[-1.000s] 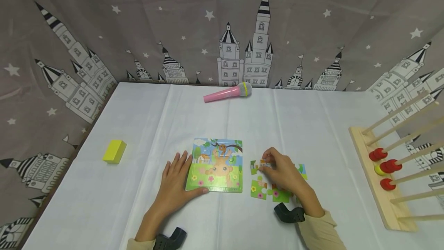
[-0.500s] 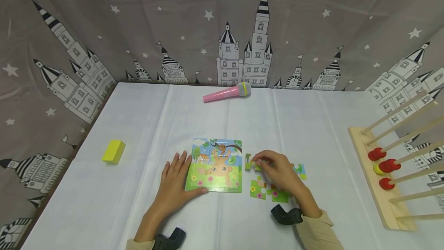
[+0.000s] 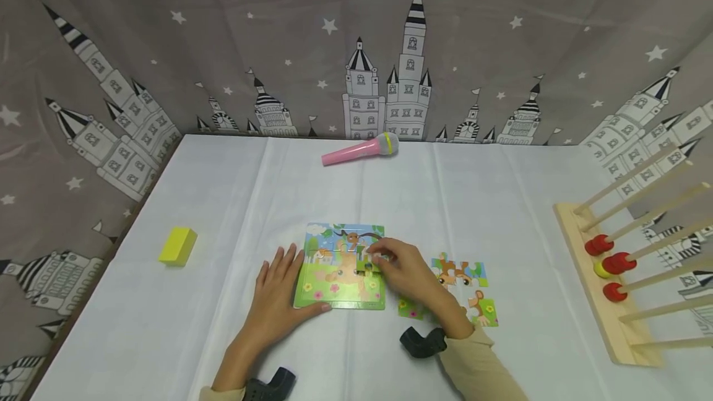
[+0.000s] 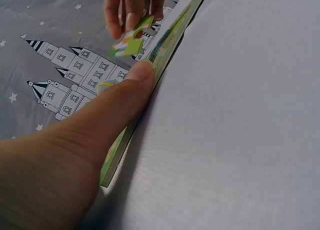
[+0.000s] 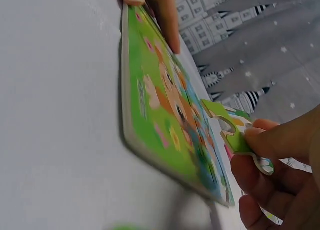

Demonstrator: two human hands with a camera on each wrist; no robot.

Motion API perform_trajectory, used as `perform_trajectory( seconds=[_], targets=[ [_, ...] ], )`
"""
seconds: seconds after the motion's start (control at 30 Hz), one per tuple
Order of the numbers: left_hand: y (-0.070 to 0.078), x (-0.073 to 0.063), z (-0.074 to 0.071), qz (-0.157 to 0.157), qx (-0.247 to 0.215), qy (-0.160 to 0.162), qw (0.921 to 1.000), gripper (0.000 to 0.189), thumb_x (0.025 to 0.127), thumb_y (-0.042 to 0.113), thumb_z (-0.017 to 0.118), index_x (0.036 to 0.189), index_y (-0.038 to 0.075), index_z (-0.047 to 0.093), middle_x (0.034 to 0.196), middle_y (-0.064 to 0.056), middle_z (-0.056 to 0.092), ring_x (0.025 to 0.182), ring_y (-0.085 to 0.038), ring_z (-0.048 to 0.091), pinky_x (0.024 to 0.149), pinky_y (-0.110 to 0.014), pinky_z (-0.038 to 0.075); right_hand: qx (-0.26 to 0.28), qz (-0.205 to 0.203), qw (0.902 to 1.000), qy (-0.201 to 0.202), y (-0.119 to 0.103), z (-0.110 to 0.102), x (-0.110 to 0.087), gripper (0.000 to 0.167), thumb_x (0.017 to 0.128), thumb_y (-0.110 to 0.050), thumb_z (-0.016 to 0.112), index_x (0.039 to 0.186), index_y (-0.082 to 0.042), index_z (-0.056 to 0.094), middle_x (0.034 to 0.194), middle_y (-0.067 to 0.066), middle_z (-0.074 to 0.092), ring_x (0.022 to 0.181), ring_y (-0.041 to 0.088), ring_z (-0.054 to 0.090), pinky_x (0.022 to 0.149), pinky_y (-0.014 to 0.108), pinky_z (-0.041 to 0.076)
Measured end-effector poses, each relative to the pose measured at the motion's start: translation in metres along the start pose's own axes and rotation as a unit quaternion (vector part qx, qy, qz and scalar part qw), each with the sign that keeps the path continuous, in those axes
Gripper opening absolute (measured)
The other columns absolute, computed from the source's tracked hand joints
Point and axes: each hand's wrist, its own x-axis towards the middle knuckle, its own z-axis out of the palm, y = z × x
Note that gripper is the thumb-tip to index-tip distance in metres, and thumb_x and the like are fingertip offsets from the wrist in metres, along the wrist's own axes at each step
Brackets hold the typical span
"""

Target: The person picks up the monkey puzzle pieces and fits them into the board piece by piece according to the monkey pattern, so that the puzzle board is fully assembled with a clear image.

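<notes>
A square jigsaw board (image 3: 334, 297) with a cartoon animal picture lies on the white-covered table; its upper rows hold fitted pieces. My left hand (image 3: 275, 302) lies spread along its left side, with the thumb (image 4: 131, 89) resting on the near edge in the left wrist view. Over the right half of the board, my right hand (image 3: 411, 274) pinches a green puzzle piece (image 5: 234, 141) between thumb and fingers. In the right wrist view that piece is raised above the board and tilted. More loose puzzle pieces (image 3: 445, 278) lie to the right, some partly hidden by the right forearm.
A pink toy microphone (image 3: 356, 151) lies near the table's back edge. The yellow block (image 3: 178, 246) is at the left. On the right stands a wooden peg rack (image 3: 604, 286) with red and yellow beads. Behind hangs a grey castle-print cloth (image 3: 312, 11).
My right hand has picked a puzzle piece from the loose group and carried it left over the board. The left hand stays in place at the board.
</notes>
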Motion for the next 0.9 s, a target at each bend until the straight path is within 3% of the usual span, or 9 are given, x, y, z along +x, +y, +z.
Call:
perform_trajectory(
  seconds=[0.27,0.5,0.77,0.9],
  targets=[
    [-0.003,-0.001,0.0,0.007,-0.002,0.004,1.0,0.102,0.065,0.062,0.068,0.142,0.006,0.029,0.151,-0.013,0.021,0.14,-0.033,0.011,0.111,-0.053,0.007,0.029,-0.035,0.9986,-0.027,-0.02,0.024,0.02,0.03,0.087,-0.012,0.059,0.117,-0.008,0.054,0.087,0.002,0.06,0.068,0.008,0.046,0.064,0.021,0.044],
    [-0.003,0.0,0.002,0.017,-0.002,0.006,0.9998,0.101,0.066,0.062,0.067,0.142,0.007,0.029,0.151,-0.012,0.021,0.14,-0.033,0.011,0.111,-0.053,0.007,0.027,-0.018,0.9978,-0.058,-0.029,0.042,0.036,0.026,0.089,-0.014,0.057,0.114,-0.007,0.053,0.092,0.005,0.062,0.06,0.004,0.048,0.06,0.017,0.045],
    [-0.003,-0.001,0.001,0.015,0.0,0.006,0.9999,0.101,0.066,0.062,0.066,0.142,0.007,0.028,0.151,-0.012,0.021,0.14,-0.033,0.011,0.111,-0.053,0.008,0.024,0.002,0.998,-0.059,-0.034,0.054,0.043,0.022,0.086,-0.014,0.061,0.106,-0.007,0.058,0.09,0.006,0.062,0.072,0.008,0.054,0.066,0.017,0.045],
    [-0.003,-0.001,0.0,0.015,0.0,0.005,0.9999,0.101,0.066,0.062,0.066,0.142,0.007,0.028,0.151,-0.012,0.021,0.14,-0.033,0.011,0.111,-0.053,0.008,0.008,-0.002,0.9986,-0.052,-0.034,0.057,0.045,0.018,0.084,-0.014,0.063,0.101,-0.006,0.061,0.083,0.004,0.063,0.07,0.007,0.053,0.064,0.016,0.043]
  ],
)
